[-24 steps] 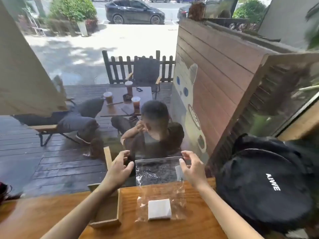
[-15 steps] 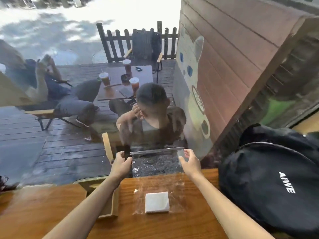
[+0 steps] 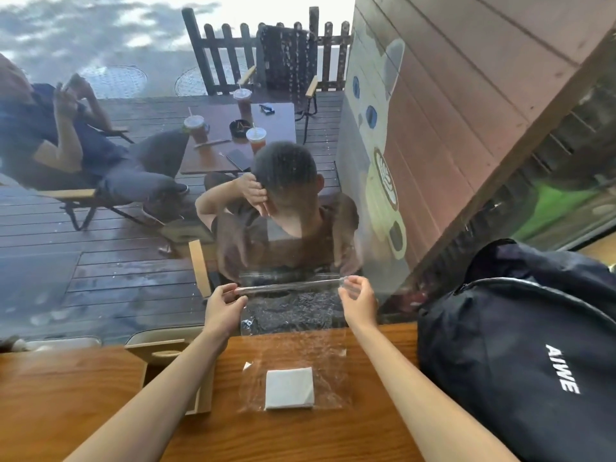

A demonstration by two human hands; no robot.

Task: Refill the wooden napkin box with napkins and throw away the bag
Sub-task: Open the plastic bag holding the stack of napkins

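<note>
A clear plastic zip bag (image 3: 293, 351) stands upright on the wooden counter, its lower part lying flat with a white stack of napkins (image 3: 289, 388) inside. My left hand (image 3: 222, 310) pinches the left end of the bag's top zip strip. Its right end is pinched by my right hand (image 3: 358, 301). The strip is stretched level between them, close to the window glass. The wooden napkin box (image 3: 200, 400) sits left of the bag, mostly hidden under my left forearm; what it holds cannot be seen.
A large black backpack (image 3: 520, 355) fills the counter's right side, close to my right forearm. A window pane (image 3: 133, 261) rises right behind the counter (image 3: 66, 395); beyond it people sit at an outdoor table with drinks.
My head has tilted down and nearer. My left hand has closed onto the bag's top left end; both hands hold the strip slightly higher and tauter.
</note>
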